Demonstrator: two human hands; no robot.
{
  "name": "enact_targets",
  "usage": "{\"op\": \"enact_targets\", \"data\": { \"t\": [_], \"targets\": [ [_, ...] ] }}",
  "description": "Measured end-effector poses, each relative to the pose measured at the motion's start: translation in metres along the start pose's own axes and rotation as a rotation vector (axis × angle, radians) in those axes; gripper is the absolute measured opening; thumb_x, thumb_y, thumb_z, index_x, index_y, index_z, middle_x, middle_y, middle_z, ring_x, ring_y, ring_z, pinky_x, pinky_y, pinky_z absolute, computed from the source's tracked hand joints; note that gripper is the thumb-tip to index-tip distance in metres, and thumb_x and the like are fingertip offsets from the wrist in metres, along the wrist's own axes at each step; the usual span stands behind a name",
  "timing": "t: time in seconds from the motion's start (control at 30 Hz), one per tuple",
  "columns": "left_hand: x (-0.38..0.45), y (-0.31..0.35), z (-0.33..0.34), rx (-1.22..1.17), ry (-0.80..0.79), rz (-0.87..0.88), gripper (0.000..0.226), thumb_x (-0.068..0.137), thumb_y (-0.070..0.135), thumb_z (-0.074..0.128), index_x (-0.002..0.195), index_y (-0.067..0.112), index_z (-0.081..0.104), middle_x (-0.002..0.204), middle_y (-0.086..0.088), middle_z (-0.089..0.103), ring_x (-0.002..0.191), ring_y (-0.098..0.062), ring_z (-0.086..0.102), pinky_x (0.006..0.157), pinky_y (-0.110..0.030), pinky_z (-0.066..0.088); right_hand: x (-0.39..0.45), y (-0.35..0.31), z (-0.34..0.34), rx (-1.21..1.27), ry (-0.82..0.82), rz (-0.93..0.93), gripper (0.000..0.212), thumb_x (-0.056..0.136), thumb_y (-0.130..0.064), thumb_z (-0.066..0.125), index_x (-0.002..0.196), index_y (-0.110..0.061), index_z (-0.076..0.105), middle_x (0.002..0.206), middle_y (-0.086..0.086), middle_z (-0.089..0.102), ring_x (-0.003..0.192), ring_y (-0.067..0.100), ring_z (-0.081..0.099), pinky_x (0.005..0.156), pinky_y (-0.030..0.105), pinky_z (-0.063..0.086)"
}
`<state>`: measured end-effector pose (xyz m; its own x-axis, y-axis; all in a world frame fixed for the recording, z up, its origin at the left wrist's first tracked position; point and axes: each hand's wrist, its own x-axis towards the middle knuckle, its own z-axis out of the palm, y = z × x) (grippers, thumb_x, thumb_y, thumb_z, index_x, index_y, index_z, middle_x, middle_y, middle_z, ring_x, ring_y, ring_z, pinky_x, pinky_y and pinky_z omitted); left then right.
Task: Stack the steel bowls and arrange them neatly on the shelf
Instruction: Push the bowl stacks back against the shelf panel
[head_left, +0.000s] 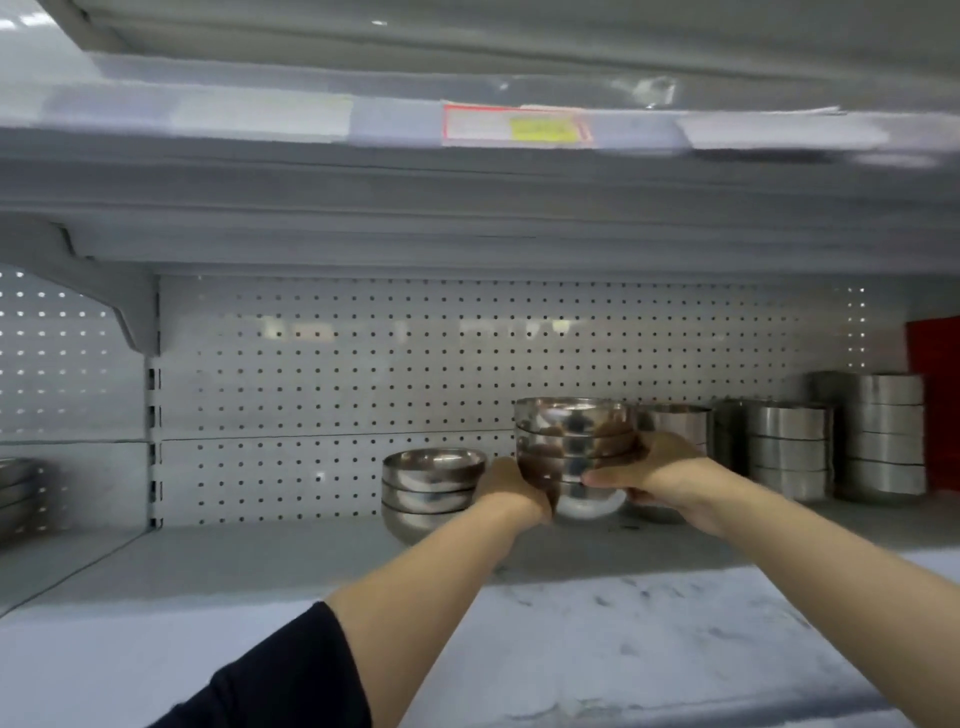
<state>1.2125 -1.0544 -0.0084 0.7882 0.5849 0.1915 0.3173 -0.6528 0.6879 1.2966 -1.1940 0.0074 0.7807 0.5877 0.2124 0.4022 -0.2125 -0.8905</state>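
White pegboard backs the shelf (260, 551). At left a short bowl stack (431, 486) sits just beside the left hand (511, 488), whose grip, with the right hand (660, 470), curls round a taller held stack (574, 457) low over the shelf. Uneven release could topple it or knock its neighbour. Steel tins (831, 441) stand right. The price tag (517, 126) above is too blurred to read.

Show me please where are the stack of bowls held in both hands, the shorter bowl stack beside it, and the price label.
held bowl stack (574, 441): head view, side of the middle bowls.
shorter bowl stack (431, 480): head view, wall of its upper bowls.
price label (517, 126): head view, centre of the tag.
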Motion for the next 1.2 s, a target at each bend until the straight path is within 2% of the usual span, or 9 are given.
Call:
{"op": "enact_targets", "data": {
  "t": [0.07,0.2,0.3,0.4,0.47,0.6,0.8,1.07,1.2],
  "targets": [
    [0.013,0.0,0.012,0.018,0.023,0.005,0.017,0.088,0.009,0.055,0.105,0.006,0.058,0.109,-0.011,0.062,0.105,-0.024,0.059,0.095,-0.027,0.047,0.021,0.012,-0.002,-0.005,-0.023,0.005,0.062,0.058,-0.028,0.088,0.115,-0.021,0.064,0.111,-0.002,0.068,0.105,0.02,0.058,0.085,0.034,0.051],
    [0.036,-0.005,0.029,-0.115,0.079,-0.037,0.028,0.086,0.006,0.058,0.113,0.004,0.058,0.122,-0.019,0.06,0.113,-0.031,0.058,0.099,-0.038,0.048,0.051,0.027,-0.002,-0.018,-0.109,-0.023,0.054,0.062,-0.029,0.085,0.111,-0.023,0.065,0.107,-0.006,0.068,0.101,0.016,0.058,0.073,0.027,0.048],
    [0.043,-0.007,0.036,-0.11,0.028,-0.018,0.017,0.092,0.01,0.051,0.107,0.014,0.056,0.132,-0.012,0.055,0.123,-0.025,0.052,0.106,-0.029,0.04,0.063,0.034,0.002,0.008,-0.17,-0.052,0.044,0.067,-0.021,0.083,0.107,-0.023,0.065,0.104,-0.007,0.068,0.089,0.006,0.058,0.065,0.019,0.044],
    [0.053,-0.014,0.046,-0.092,0.093,-0.052,0.045,0.093,0.005,0.05,0.136,0.003,0.038,0.14,-0.013,0.046,0.13,-0.026,0.044,0.109,-0.03,0.035,0.074,0.044,0.006,0.026,-0.179,-0.036,0.05,0.063,-0.019,0.086,0.11,-0.017,0.068,0.108,-0.001,0.071,0.096,0.013,0.063,0.079,0.026,0.051],
    [0.056,-0.018,0.05,-0.059,0.088,-0.062,0.054,0.092,0.005,0.051,0.141,0.004,0.029,0.143,-0.012,0.042,0.135,-0.026,0.038,0.114,-0.031,0.03,0.079,0.051,0.009,0.031,-0.178,-0.029,0.059,0.056,-0.023,0.089,0.111,-0.017,0.068,0.108,0.001,0.071,0.103,0.018,0.063,0.094,0.036,0.05],
    [0.066,-0.022,0.052,-0.031,0.066,-0.096,0.035,0.087,0.001,0.056,0.121,0.008,0.055,0.126,-0.011,0.058,0.122,-0.025,0.051,0.104,-0.029,0.04,0.083,0.06,0.012,0.079,-0.195,-0.079,0.048,0.061,-0.016,0.086,0.104,-0.022,0.068,0.108,0.001,0.071,0.105,0.018,0.063,0.1,0.035,0.047],
    [0.078,-0.026,0.053,-0.004,0.062,-0.135,0.037,0.082,0.002,0.063,0.119,0.004,0.058,0.122,-0.013,0.061,0.116,-0.026,0.056,0.088,-0.025,0.045,0.086,0.065,0.017,0.093,-0.203,-0.113,0.037,0.069,-0.009,0.081,0.099,-0.024,0.065,0.104,-0.002,0.069,0.099,0.012,0.061,0.079,0.018,0.046],
    [0.084,-0.03,0.052,-0.018,-0.003,-0.139,0.048,0.075,0.0,0.069,0.12,0.005,0.057,0.122,-0.012,0.06,0.115,-0.026,0.055,0.093,-0.03,0.047,0.087,0.071,0.021,0.069,-0.142,-0.155,0.035,0.072,-0.009,0.079,0.087,-0.032,0.058,0.097,-0.006,0.064,0.096,0.012,0.058,0.086,0.022,0.042],
    [0.081,-0.027,0.053,0.039,-0.025,-0.114,0.044,0.075,0.0,0.068,0.117,0.006,0.06,0.119,-0.011,0.063,0.113,-0.025,0.057,0.093,-0.031,0.049,0.082,0.071,0.022,0.07,-0.118,-0.167,0.033,0.073,-0.011,0.079,0.087,-0.032,0.057,0.092,-0.008,0.063,0.088,0.008,0.057,0.076,0.018,0.042]
  ]
}}
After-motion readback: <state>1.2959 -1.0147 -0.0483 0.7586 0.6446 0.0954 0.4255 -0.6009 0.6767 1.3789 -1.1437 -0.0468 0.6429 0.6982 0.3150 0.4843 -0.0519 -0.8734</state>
